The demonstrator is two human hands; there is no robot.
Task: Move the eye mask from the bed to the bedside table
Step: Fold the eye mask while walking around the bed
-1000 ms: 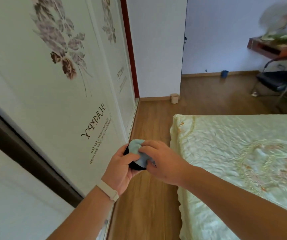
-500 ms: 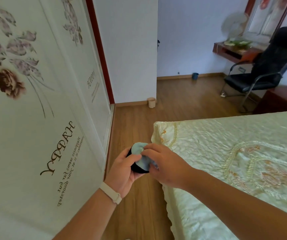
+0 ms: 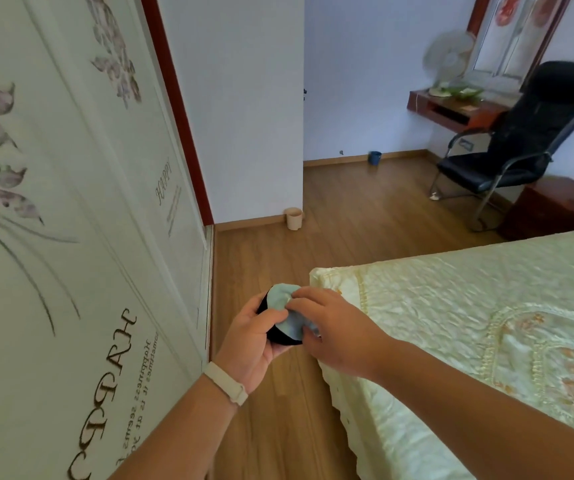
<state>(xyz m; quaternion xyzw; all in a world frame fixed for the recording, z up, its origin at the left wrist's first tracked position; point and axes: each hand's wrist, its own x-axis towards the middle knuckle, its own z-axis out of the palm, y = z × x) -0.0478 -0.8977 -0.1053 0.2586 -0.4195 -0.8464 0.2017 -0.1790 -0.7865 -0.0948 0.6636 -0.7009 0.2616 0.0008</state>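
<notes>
The eye mask (image 3: 284, 315), pale blue on one side and black underneath, is bunched up between both hands over the wooden floor, just left of the bed's corner. My left hand (image 3: 251, 341), with a pale wristband, cups it from below. My right hand (image 3: 330, 327) pinches its blue top from the right. The bed (image 3: 469, 323) with its pale green quilted cover fills the right side. A dark red-brown bedside table (image 3: 555, 207) stands at the far right beyond the bed, partly hidden by it.
A white wardrobe (image 3: 71, 237) with flower prints runs along the left. A narrow wooden floor strip (image 3: 278, 427) lies between it and the bed. A black chair (image 3: 521, 147) stands by a wall desk (image 3: 452, 109) with a fan. A small beige bin (image 3: 294, 218) sits at the wall corner.
The view has swung right and up, bringing the chair, desk and bedside table into sight. Both hands keep their hold on the eye mask and stay near the bed's corner.
</notes>
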